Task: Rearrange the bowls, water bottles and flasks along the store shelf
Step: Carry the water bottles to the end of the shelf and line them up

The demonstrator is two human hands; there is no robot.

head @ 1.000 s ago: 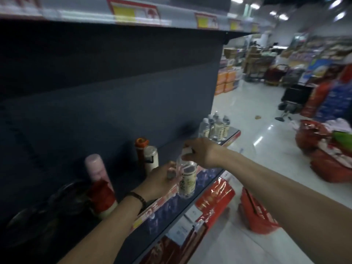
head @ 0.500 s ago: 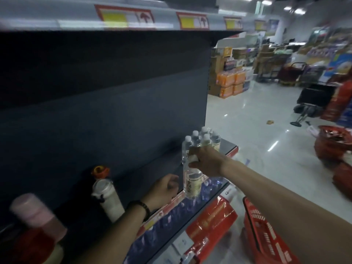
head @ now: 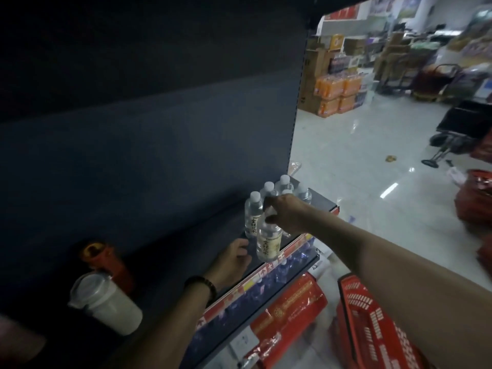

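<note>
The right hand [head: 287, 217] has its fingers curled round the neck of a water bottle [head: 269, 241], which hangs upright from that grip. The bottle is at the near edge of the group of bottles [head: 282, 189] at the far right end of the shelf [head: 320, 203]. A second ago both hands were on this bottle further left, about midway along. Since then the right hand has carried it over to the group. The left hand [head: 231, 259] has let go and trails just left of it, fingers loosely curled and holding nothing. By my reading this bottle is nearly grouped with its kind and only needs setting down.

The bottle's cap is hidden under the right hand. I cannot tell whether its base touches the shelf or hangs over the front lip. The shelf deck is very dark. Far to the left stand a white flask [head: 106, 302] and an orange flask [head: 105, 258], and no bowls are in view.
</note>
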